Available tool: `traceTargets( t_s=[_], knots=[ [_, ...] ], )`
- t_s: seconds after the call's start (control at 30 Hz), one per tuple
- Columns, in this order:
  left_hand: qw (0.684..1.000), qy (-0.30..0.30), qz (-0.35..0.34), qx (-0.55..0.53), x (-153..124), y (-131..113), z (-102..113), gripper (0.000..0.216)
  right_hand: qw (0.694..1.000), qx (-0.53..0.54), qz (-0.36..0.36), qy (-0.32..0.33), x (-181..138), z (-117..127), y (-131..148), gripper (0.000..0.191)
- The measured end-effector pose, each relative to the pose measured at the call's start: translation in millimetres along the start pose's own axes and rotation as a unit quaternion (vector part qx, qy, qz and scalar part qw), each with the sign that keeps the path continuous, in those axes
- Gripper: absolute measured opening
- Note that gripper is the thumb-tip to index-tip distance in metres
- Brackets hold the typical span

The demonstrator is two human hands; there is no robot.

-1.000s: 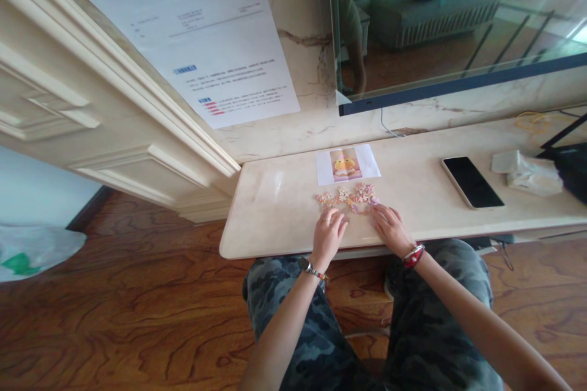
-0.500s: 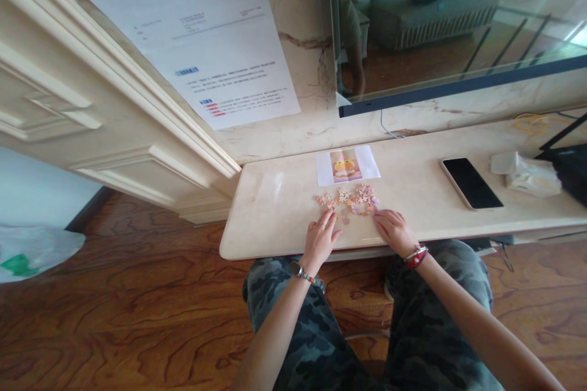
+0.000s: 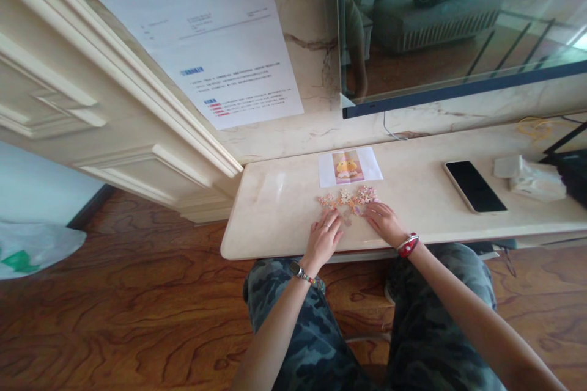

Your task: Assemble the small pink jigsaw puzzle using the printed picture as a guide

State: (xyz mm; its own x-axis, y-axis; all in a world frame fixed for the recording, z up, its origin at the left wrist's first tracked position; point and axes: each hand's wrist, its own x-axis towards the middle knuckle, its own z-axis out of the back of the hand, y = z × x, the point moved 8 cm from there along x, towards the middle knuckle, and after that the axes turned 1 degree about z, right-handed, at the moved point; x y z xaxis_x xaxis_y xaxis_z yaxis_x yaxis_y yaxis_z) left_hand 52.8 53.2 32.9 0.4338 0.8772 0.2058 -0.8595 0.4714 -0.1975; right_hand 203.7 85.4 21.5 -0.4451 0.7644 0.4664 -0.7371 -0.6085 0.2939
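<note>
A loose heap of small pink, orange and cream jigsaw pieces (image 3: 367,193) lies on the cream tabletop (image 3: 266,214). Just behind it rests a white sheet with a printed picture (image 3: 349,167) of a yellow figure. My left hand (image 3: 324,237) lies at the heap's near left edge, fingers stretched and touching the pieces there. On the near right side, my right hand (image 3: 386,223) reaches in with its fingers extended over the pieces. Whether a piece sits under either set of fingertips is too small to tell.
A phone (image 3: 476,186) lies to the right, with a crumpled white tissue pack (image 3: 534,180) beyond it. A large screen (image 3: 458,30) hangs above the table's back. Printed paper (image 3: 206,43) is on the wall. The table's front edge runs above my knees.
My right hand has slid left, inward to the pieces and closer to my left hand. My left hand has barely moved. The view has shifted slightly.
</note>
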Motion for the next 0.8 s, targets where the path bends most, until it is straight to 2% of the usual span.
traceTargets(
  t_s=[0.13, 0.3, 0.47, 0.63, 0.8],
  knots=[
    [0.999, -0.036, 0.021, -0.029, 7, 11, 8, 0.036, 1.0, 0.005, -0.001, 0.005, 28, 1, -2, 0.023],
    [0.993, -0.085, 0.074, -0.035, 18, 28, 16, 0.03, 0.993, -0.043, 0.017, 0.11, 71, -26, 10, 0.02],
    [0.992, -0.09, 0.076, -0.038, 18, 32, 17, 0.027, 0.984, -0.1, 0.025, 0.144, 81, -41, 18, 0.019],
    [0.991, -0.091, 0.081, -0.049, 24, 38, 18, 0.022, 0.987, -0.087, 0.028, 0.135, 78, -42, 17, 0.021],
    [0.991, -0.086, 0.083, -0.059, 41, 41, 12, 0.019, 0.997, 0.039, -0.05, 0.033, 73, -14, 2, 0.023]
  ],
)
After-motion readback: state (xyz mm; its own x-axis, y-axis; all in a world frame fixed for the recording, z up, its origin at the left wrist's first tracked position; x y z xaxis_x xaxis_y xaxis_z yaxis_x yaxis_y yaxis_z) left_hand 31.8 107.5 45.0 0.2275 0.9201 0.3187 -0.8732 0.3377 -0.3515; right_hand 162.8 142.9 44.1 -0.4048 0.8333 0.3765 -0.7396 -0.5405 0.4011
